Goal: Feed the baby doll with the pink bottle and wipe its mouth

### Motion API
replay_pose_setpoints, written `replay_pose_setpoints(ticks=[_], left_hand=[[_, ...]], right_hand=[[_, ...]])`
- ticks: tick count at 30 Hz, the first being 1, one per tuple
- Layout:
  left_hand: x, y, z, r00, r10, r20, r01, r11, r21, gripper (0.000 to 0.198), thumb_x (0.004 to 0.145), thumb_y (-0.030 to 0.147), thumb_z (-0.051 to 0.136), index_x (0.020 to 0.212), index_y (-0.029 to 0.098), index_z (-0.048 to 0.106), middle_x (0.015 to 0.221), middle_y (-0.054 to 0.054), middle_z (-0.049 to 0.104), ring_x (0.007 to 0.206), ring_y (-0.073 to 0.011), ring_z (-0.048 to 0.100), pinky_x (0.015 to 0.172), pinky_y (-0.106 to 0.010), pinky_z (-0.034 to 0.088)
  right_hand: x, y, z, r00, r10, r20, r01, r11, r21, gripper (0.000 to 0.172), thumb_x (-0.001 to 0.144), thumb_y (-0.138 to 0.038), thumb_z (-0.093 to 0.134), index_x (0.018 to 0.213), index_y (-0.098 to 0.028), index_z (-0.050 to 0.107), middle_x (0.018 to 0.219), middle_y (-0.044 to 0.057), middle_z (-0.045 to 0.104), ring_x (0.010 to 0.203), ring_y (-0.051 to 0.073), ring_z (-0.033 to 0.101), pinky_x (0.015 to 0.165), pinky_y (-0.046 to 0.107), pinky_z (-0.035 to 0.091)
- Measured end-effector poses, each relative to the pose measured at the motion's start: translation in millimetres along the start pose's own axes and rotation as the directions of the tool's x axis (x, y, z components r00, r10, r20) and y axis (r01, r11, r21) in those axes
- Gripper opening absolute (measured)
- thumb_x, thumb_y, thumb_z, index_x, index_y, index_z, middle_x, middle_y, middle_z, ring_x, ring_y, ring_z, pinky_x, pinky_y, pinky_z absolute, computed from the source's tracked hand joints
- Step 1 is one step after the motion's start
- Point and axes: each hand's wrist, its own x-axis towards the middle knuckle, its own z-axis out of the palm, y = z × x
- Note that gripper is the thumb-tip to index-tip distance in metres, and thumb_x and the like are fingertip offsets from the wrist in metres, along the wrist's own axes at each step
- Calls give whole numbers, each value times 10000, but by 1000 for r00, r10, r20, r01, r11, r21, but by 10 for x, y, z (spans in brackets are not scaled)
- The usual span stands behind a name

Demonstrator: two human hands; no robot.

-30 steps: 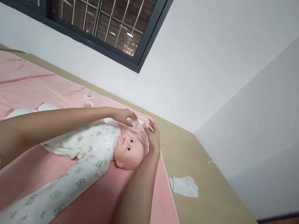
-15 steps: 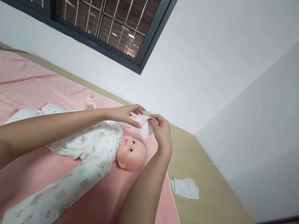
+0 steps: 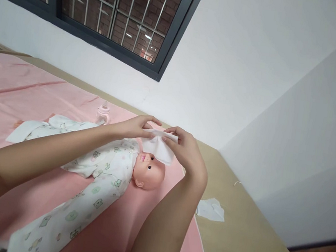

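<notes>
A white tissue [image 3: 160, 150] is stretched between my two hands, just above and beyond the head of a baby doll [image 3: 151, 174]. My left hand [image 3: 138, 127] pinches its left edge, with the thumb partly behind the tissue. On the other side, my right hand [image 3: 182, 144] grips the upper right part between thumb and fingers. The doll lies on its back in a white printed outfit [image 3: 110, 164], head toward the right. Part of its face and head is covered from view by the tissue, and my left forearm crosses over its body.
A pink baby bottle [image 3: 103, 113] stands beyond the doll on the pink sheet [image 3: 52, 206]. Another crumpled white tissue [image 3: 212, 209] lies on the tan surface [image 3: 233, 242] at the right. Behind are a white wall and a barred window [image 3: 115, 11].
The tissue has been spread wider between my hands and now hangs in front of the doll's head. My left hand has closed on its edge; my right hand and wrist have shifted slightly right.
</notes>
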Motion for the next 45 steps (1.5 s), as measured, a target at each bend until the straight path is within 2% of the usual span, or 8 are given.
replay_pose_setpoints(ticks=[10, 17, 22, 25, 28, 31, 37, 45], left_hand=[[-245, -16, -10, 969, 25, 246, 48, 957, -287, 404, 737, 296, 720, 1108, 183, 609, 969, -41, 673, 886, -195, 632, 714, -262, 464], [-300, -27, 77, 973, 121, 198, -97, 987, -129, 344, 811, 464, 633, 871, 129, 680, 801, -35, 639, 741, -173, 598, 627, -253, 423], [-389, 35, 9, 959, 284, 9, -281, 953, -109, 208, 828, 380, 637, 855, 191, 719, 1317, -60, 536, 1252, -251, 439, 1023, -344, 346], [-437, 49, -79, 943, 328, -63, -334, 926, -175, 164, 806, 342, 662, 871, 207, 728, 1455, -38, 408, 1350, -266, 322, 1062, -359, 312], [-459, 22, -170, 960, 277, -38, -275, 910, -311, 231, 790, 375, 670, 887, 171, 718, 1243, -99, 592, 1070, -245, 570, 846, -316, 465], [-461, -4, -228, 976, 220, -3, -205, 904, -376, 250, 773, 393, 682, 790, 145, 704, 1047, -88, 657, 789, -165, 608, 633, -238, 458], [-438, -3, -278, 960, 256, 114, -213, 931, -297, 189, 767, 341, 664, 822, 167, 715, 1348, -75, 504, 1125, -245, 531, 881, -290, 446], [-419, -33, -255, 932, 147, 333, -152, 988, -9, 233, 853, 367, 595, 830, 151, 677, 1290, -58, 559, 1117, -230, 542, 897, -273, 411]], right_hand=[[-107, -86, -53, 996, -56, 63, 46, 987, 152, 183, 817, -277, 585, 950, -186, 671, 839, 23, 673, 726, 145, 580, 620, 247, 417], [-94, -140, -30, 989, -45, 141, 23, 988, 154, 233, 842, -328, 550, 1026, -201, 617, 927, 34, 662, 775, 142, 592, 645, 251, 436], [-67, -146, -5, 983, -6, 184, -20, 991, 135, 234, 816, -332, 586, 1010, -201, 595, 853, 22, 657, 738, 134, 583, 666, 265, 437], [-45, -123, -1, 985, 16, 173, -33, 995, 95, 252, 822, -331, 579, 1050, -222, 587, 867, 18, 669, 852, 155, 605, 767, 291, 445], [9, -16, -6, 993, 48, 111, -58, 994, 88, 247, 836, -331, 552, 1064, -243, 588, 930, 18, 680, 967, 172, 607, 868, 328, 432], [100, 205, 0, 993, 98, 72, -105, 988, 114, 253, 833, -358, 555, 1053, -244, 605, 910, 19, 682, 1005, 183, 609, 947, 371, 410], [233, 615, 18, 976, 196, 93, -209, 964, 166, 287, 808, -378, 601, 1050, -225, 614, 966, 43, 683, 1019, 188, 612, 1005, 404, 403], [63, 161, -12, 930, -129, 343, 40, 966, 255, 404, 816, -530, 581, 1120, -264, 600, 1273, 66, 566, 1204, 213, 520, 1023, 391, 412]])
